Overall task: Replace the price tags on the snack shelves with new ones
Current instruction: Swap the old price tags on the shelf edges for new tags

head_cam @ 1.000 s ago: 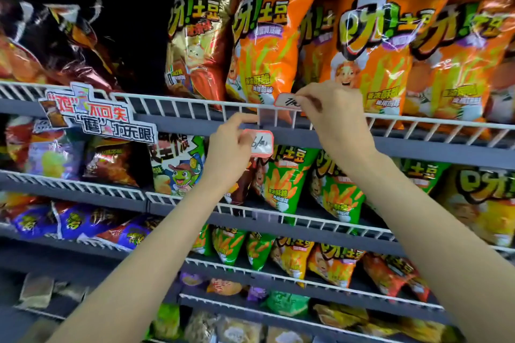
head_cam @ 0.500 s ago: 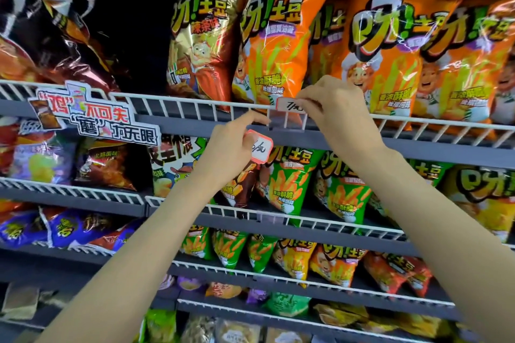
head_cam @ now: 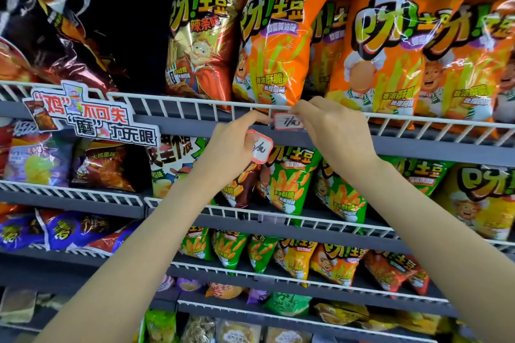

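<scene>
A: Nearest the lens, centre of the frame, the left hand had a red-bordered tag pinched under its thumb, forefinger stretched up toward the rail.

B: And that was the spare to worry about. Held by one corner while the forefinger worked elsewhere, it could have slipped, I reckon, and dropped among the green bags below.

A: Just right of it, the right hand had its fingers curled together, pinching the right end of the "7" tag against the white wire rail.

B: Whether that tag was fully in its clear holder, I couldn't tell. If only half seated, any sideways tug could have bent it or popped it back out.

A: Room to move?

B: Tight. The rail's top wire sat just above the tag, the grey shelf lip just below, so only a narrow band to slide in.

A: Farther back, the orange bags leaned right on that rail, upper centre.

B: Knuckles pushed through could have nudged one forward. The promo sign at left stood well apart, no bother.
</scene>
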